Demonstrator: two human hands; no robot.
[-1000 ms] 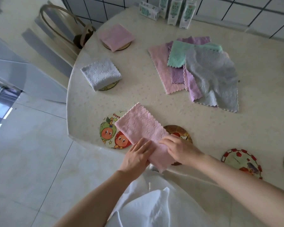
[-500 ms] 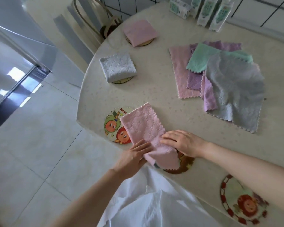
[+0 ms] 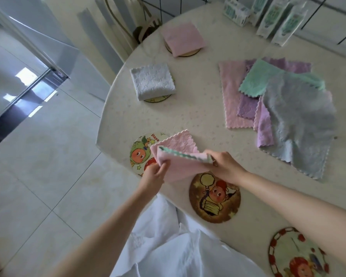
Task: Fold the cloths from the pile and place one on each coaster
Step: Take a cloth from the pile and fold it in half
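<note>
A round cream speckled table (image 3: 188, 108) carries a loose pile of pastel cloths (image 3: 284, 108). Left of that pile sit a white-cloth-topped coaster (image 3: 158, 99) and, farther back, a pink-cloth-topped one (image 3: 188, 53). Nearer than the pile lie three bare cartoon coasters (image 3: 215, 198); behind it stand white-and-green cartons (image 3: 276, 19).

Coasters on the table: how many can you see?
5. Far coaster under a pink folded cloth; second coaster under a white one; fruit-cartoon coaster partly under the cloth in both hands; brown coaster bare; red-rimmed coaster at the near right. More may lie out of frame.
</note>
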